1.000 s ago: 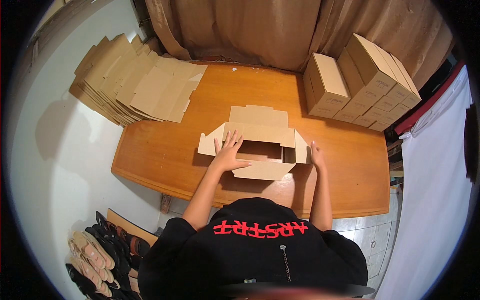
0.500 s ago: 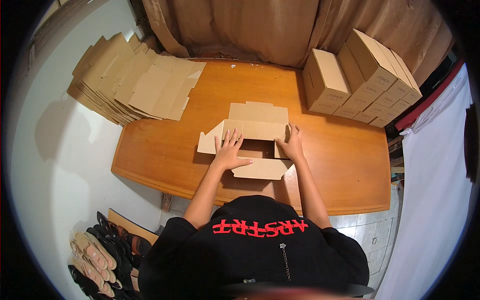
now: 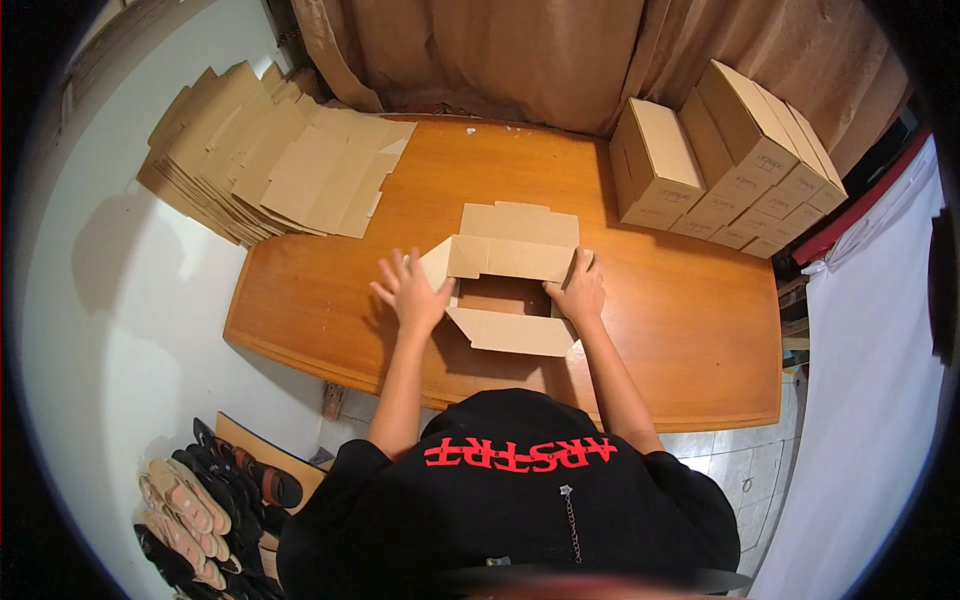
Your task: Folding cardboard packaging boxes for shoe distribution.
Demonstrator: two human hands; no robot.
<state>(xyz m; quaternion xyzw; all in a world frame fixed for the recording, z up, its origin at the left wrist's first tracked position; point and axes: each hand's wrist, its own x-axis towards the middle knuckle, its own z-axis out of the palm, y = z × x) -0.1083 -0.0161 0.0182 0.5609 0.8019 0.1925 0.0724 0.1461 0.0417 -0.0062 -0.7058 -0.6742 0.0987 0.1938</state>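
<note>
Up in the upper right of the frame, a stack of closed cardboard boxes (image 3: 725, 160) sat on the wooden table (image 3: 330, 310), long tan blocks leaning together, each with a small dark printed mark on its end face. Over at the upper left, a fanned pile of flat box blanks (image 3: 270, 160) spread past the table's corner, plain tan, no print showing. A brown curtain (image 3: 520, 50) hung along the top edge, a white sheet (image 3: 870, 350) ran down the right side, and sandals (image 3: 200, 510) lay in the lower left on the floor.

Dead centre sat the half-folded cardboard box (image 3: 510, 285), open on top, one flap lying away from the person and one flap toward them. The left hand (image 3: 410, 292) was at its left end, fingers spread wide, palm pressing against the angled side flap. The right hand (image 3: 577, 292) was at the box's right end, fingers together and curled over the side wall, gripping it. The box lay right between both hands, touching each.
</note>
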